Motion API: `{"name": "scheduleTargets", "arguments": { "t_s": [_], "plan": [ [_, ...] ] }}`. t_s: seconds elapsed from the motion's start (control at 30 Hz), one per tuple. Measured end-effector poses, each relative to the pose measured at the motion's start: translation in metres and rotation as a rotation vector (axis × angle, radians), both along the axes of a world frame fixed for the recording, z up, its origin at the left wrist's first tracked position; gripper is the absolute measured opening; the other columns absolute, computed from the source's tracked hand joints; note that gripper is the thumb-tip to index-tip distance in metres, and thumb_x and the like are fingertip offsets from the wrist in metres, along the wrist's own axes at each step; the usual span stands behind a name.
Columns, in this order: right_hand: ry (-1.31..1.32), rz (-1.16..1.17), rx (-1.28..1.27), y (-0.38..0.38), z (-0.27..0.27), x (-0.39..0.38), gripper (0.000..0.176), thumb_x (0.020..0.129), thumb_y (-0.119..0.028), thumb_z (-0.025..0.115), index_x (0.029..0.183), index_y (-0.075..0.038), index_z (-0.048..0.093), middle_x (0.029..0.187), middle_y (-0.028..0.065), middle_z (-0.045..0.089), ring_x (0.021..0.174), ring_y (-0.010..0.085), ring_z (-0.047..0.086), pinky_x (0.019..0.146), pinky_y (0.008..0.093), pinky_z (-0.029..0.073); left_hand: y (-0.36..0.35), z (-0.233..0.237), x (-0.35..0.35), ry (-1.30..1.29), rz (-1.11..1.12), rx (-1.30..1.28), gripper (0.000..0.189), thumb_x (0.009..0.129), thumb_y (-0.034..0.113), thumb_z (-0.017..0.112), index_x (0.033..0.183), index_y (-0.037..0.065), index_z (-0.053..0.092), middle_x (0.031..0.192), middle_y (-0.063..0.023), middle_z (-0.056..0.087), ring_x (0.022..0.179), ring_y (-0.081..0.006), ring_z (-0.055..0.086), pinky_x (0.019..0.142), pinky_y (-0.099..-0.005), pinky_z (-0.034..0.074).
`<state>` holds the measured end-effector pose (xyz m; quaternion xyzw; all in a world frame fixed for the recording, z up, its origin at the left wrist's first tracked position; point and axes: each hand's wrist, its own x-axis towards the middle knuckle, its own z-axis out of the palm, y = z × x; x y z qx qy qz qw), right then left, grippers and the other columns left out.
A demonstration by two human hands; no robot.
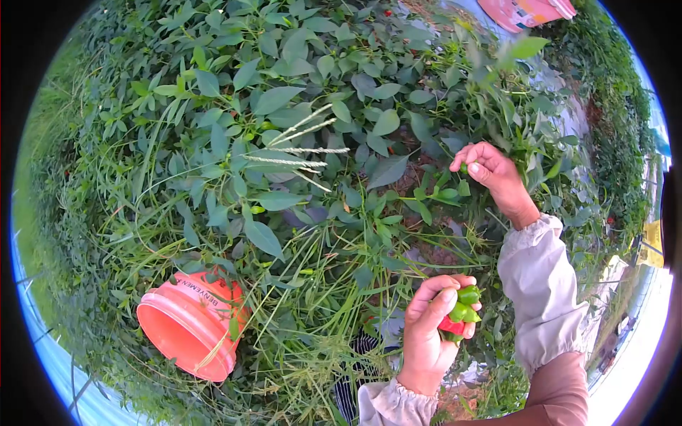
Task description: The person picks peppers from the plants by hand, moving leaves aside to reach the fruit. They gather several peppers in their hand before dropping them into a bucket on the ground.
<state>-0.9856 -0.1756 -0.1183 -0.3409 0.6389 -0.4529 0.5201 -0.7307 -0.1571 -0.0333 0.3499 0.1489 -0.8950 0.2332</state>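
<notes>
My left hand [430, 330] is wrapped round several small peppers [464, 307], green ones and a red one, which stick out past the thumb and fingers. Farther up, among the pepper plant leaves, my right hand [497, 179] is closed in a pinch. Between its thumb and fingers shows the tip of a green pepper [463, 168], mostly hidden by the fingers. Dense pepper plants [387, 170] with broad green leaves spread to the left of both hands.
An orange-red bucket [186, 330] lies tilted among grass at the lower left. Another pinkish bucket [522, 11] is at the top right. Pale grass seed heads [302, 150] rise among the leaves. Light ground sheeting [572, 117] runs along the right side.
</notes>
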Motion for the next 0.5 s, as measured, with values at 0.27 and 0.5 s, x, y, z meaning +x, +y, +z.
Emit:
{"name": "scheduleTargets", "arguments": {
  "t_s": [0.27,0.5],
  "plan": [
    [0.176,0.467,-0.117,-0.020,0.110,0.063,0.025,0.096,-0.029,0.054,0.108,-0.009,0.064,0.109,0.0042,0.069,0.131,0.0285,0.045,0.115,0.0543,0.013,-0.007,-0.003,0.002,0.126,0.133,-0.002,0.031,0.092,0.013,0.059,0.122,0.005,0.054,0.107,-0.0109,0.061,0.083,-0.0230,0.062,0.051,-0.0292,0.051],
    [0.343,0.565,-0.310,-0.017,0.104,0.087,0.036,0.097,-0.034,0.052,0.116,-0.006,0.066,0.143,0.0191,0.044,0.133,0.0354,0.040,0.112,0.0486,0.023,-0.017,-0.001,0.011,0.163,0.136,0.051,0.047,0.087,0.020,0.061,0.129,0.004,0.047,0.099,-0.0119,0.059,0.078,-0.0235,0.062,0.047,-0.0276,0.051]
  ]
}}
